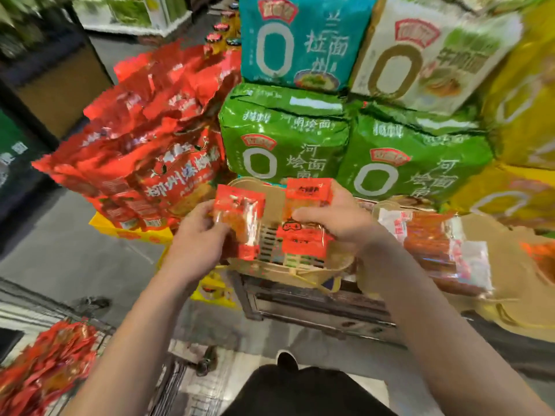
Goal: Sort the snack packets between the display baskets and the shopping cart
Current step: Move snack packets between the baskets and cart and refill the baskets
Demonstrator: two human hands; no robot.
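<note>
Centre of the frame, both hands busy over a woven display basket (pixel 336 265). Left hand (pixel 199 228) just left of centre, fingers curled around a red snack packet (pixel 240 223) with a clear window, gripping it by its left edge, packet held upright above the basket's left rim. Right hand (pixel 339 217) just right of centre, fingers wrapped round a second red packet (pixel 306 217), thumb across its middle, top flap poking up above the knuckles, lower end down inside the basket. Slatted basket bottom visible between the two packets.

Right of the hands, a neighbouring basket (pixel 492 235) loaded with longer packets (pixel 432 244) in red and white, lying flat, touching the right forearm's edge. Far right, more basket, contents blurred, hard to tell.

Upper centre and upper right, big noodle multipacks stacked behind the baskets: two green ones (pixel 285 133) side by side, a teal one (pixel 300 40) and a white one (pixel 432 55) on top, yellow ones (pixel 522 115) at the right edge. Left of centre, a tall leaning heap of large red bags (pixel 144 139) on yellow boxes (pixel 144 234). Bottles with red caps (pixel 219 34) behind that heap, upper centre.

Lower left corner, a pile of small red packets (pixel 45 367) in what looks like the shopping cart (pixel 177 373), wire frame just showing at bottom centre-left. Grey floor below, one dark shoe (pixel 286 360) at bottom centre.
</note>
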